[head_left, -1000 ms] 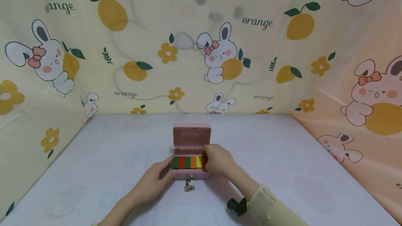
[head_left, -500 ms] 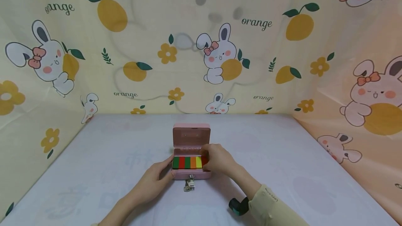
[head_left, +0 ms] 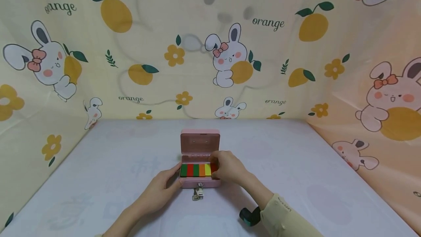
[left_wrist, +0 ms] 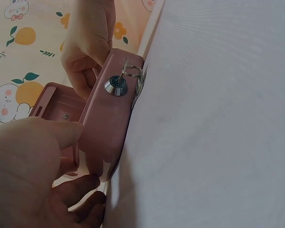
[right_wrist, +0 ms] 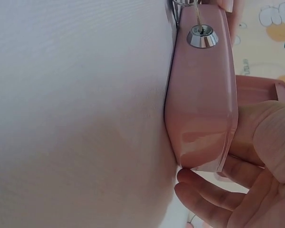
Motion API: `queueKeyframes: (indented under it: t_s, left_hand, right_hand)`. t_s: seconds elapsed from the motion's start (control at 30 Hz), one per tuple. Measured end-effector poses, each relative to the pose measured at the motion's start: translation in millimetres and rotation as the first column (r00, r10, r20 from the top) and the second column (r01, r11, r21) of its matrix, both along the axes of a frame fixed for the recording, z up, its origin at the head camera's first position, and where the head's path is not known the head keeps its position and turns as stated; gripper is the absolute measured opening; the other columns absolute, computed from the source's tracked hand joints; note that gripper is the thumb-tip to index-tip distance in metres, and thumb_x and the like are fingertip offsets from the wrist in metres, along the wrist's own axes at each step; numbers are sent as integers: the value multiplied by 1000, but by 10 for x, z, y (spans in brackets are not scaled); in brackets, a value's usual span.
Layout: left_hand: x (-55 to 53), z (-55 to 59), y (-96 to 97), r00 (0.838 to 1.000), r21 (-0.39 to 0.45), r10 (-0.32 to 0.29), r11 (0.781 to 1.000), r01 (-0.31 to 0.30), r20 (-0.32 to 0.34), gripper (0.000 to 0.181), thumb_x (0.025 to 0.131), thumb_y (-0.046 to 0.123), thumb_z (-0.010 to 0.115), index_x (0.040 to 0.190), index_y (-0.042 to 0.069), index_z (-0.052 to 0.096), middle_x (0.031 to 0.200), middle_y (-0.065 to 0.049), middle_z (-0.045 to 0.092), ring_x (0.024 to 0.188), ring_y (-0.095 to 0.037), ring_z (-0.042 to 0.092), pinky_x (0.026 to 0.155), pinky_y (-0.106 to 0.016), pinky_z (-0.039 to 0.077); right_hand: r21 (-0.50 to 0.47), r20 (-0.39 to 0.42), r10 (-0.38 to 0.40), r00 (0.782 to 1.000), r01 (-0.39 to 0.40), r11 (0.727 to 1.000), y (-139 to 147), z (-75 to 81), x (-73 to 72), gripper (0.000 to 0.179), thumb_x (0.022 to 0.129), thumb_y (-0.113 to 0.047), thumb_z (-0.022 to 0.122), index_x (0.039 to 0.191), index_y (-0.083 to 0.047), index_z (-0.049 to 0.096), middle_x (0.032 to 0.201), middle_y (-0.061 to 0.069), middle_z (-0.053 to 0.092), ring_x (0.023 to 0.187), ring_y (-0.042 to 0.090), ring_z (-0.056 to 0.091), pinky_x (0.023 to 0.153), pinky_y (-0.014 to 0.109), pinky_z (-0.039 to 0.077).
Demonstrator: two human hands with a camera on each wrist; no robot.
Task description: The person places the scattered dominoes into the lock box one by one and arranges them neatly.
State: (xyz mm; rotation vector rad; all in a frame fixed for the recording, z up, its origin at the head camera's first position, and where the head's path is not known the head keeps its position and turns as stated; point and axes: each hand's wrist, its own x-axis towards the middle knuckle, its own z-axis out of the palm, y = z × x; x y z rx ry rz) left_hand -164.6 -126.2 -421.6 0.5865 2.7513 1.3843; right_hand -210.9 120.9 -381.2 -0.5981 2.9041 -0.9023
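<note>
A small pink metal cash box (head_left: 187, 183) stands on the table with its lid (head_left: 200, 143) raised. Inside lies a row of coloured blocks (head_left: 196, 170) in green, red, orange and yellow. My left hand (head_left: 158, 191) grips the box's left end, thumb by the front corner and fingers along the side. At the right end my right hand (head_left: 230, 169) reaches over the rim, thumb and forefinger pinching a red block (head_left: 213, 166), which they partly cover. In the right wrist view its lower fingers (right_wrist: 206, 197) curl outside the box wall.
A keyed lock (right_wrist: 203, 36) sits on the box's front, with a ring of keys (head_left: 196, 195) hanging down to the white table (head_left: 131, 145). A black device (head_left: 250, 217) is at the right wrist. Printed cloth (head_left: 197, 10) surrounds the table at the back and sides.
</note>
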Motion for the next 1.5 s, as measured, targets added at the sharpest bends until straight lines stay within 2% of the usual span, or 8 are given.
queueKeyframes:
  t_s: [0.3, 0.47, 0.8, 1.2, 1.37, 1.5]
  left_hand:
    - [-2, -2, -9, 1000, 4, -13, 1000, 13, -23, 64, 99, 39, 60, 151, 7, 39, 148, -9, 46, 138, -31, 37, 112, -52, 28]
    - [-1, -5, -21, 1000, -3, 0, 1000, 0, -22, 64, 98, 38, 61, 150, 7, 40, 147, -10, 47, 137, -32, 39, 111, -52, 29]
    - [-20, -8, -39, 1000, 0, 0, 1000, 0, -10, 65, 98, 38, 61, 151, 7, 40, 148, -10, 46, 137, -32, 38, 111, -53, 29]
    - [-34, -4, -48, 1000, 5, 1, 1000, -1, 1, 64, 98, 38, 61, 151, 7, 40, 148, -10, 45, 137, -32, 37, 111, -53, 29]
    - [-28, 5, -54, 999, -11, -2, 1000, 2, -38, 63, 99, 34, 61, 150, 5, 39, 148, -10, 46, 138, -31, 36, 112, -51, 28]
    - [-23, 25, -57, 996, -41, -5, 999, 2, -89, 61, 99, 32, 61, 149, 4, 40, 147, -11, 47, 138, -32, 36, 112, -52, 28]
  right_hand:
    - [-4, 8, -5, 1000, 5, 1000, 10, 8, 4, 37, 74, -7, 86, 107, -4, 70, 92, 4, 66, 80, 21, 56, 70, 28, 53]
    - [-16, 22, -2, 1000, 2, 1000, 10, 7, 12, 36, 75, -8, 86, 107, -4, 70, 93, 4, 66, 79, 20, 55, 68, 28, 52]
    - [-101, 46, -5, 999, 10, 995, 43, 8, 28, 36, 78, -8, 84, 111, -3, 69, 102, 7, 66, 83, 22, 58, 69, 28, 55]
    - [-163, 33, 7, 999, -1, 987, 77, 10, 39, 35, 79, -6, 82, 112, -3, 69, 107, 9, 67, 92, 28, 59, 72, 31, 56]
    - [-206, -5, -1, 1000, 0, 979, 143, -14, 63, 32, 82, -10, 80, 112, -7, 69, 108, 6, 67, 95, 28, 60, 75, 35, 55]
    - [-244, -25, -51, 998, 44, 969, 254, -51, 114, 33, 84, -16, 79, 114, -9, 69, 113, 5, 67, 97, 26, 62, 77, 38, 56]
